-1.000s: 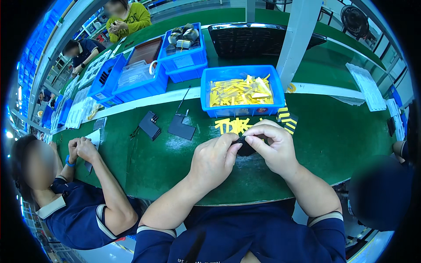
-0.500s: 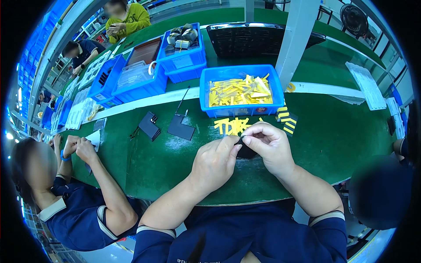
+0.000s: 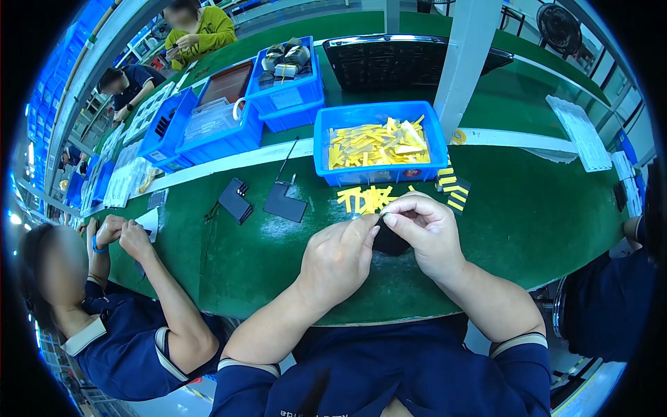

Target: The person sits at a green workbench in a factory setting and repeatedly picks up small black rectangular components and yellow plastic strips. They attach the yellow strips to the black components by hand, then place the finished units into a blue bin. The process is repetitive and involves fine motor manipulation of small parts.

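My left hand and my right hand meet over the green table, thumbs and fingertips pinched together. Between them they grip the upper edge of a flat black piece. Much of that piece is hidden by my fingers, and its exact kind does not show. Just beyond my fingertips lies a small heap of yellow strips. Black pieces with yellow strips on them lie to the right of the heap. An L-shaped black flat piece rests left of my hands, near further black pieces.
A blue bin full of yellow strips stands beyond the heap. More blue bins stand to its left. A white metal post rises behind the bin. At my left a co-worker's hands work at the same table; another person is at my right.
The black piece shows more below my fingers now, while my hands stay nearly in place, pinched together. The person at the right has shifted. The whole view has moved slightly.
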Motion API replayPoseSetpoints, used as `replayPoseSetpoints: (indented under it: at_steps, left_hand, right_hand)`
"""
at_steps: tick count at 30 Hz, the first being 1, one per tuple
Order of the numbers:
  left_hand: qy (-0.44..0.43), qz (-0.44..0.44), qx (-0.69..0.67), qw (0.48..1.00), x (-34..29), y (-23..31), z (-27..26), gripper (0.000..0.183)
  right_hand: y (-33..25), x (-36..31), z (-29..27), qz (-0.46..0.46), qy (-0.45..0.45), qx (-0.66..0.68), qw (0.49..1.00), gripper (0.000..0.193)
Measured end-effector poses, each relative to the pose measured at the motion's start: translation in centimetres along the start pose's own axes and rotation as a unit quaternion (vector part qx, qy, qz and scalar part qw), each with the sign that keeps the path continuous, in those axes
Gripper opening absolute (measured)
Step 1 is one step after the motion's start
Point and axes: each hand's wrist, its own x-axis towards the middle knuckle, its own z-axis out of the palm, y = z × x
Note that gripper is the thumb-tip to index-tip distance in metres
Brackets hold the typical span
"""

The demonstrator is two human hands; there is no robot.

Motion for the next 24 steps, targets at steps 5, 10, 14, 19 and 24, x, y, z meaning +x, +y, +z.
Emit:
replayPoseSetpoints:
  at_steps: [5,10,14,19,24]
  left_hand:
    - [0.018,0.020,0.055,0.998,-0.3,-0.3,0.0,0.013]
    - [0.012,0.029,0.097,0.995,-0.3,0.0,-0.1,0.014]
    - [0.027,0.054,0.093,0.994,-0.4,-0.4,0.2,0.015]
    - [0.012,0.049,0.068,0.996,-0.3,-0.3,0.0,0.014]
    - [0.012,0.023,-0.004,1.000,-0.1,-1.2,0.2,0.010]
  right_hand:
    - [-0.1,-0.2,0.1,0.020,0.007,-0.021,1.000,0.005]
    - [0.3,-0.2,0.2,-0.002,0.015,-0.035,0.999,0.007]
    - [0.3,-0.4,0.3,-0.011,0.021,-0.046,0.999,0.007]
    - [0.3,-0.4,0.2,-0.001,0.026,-0.037,0.999,0.006]
    - [0.6,-0.3,0.1,-0.018,0.025,-0.030,0.999,0.007]
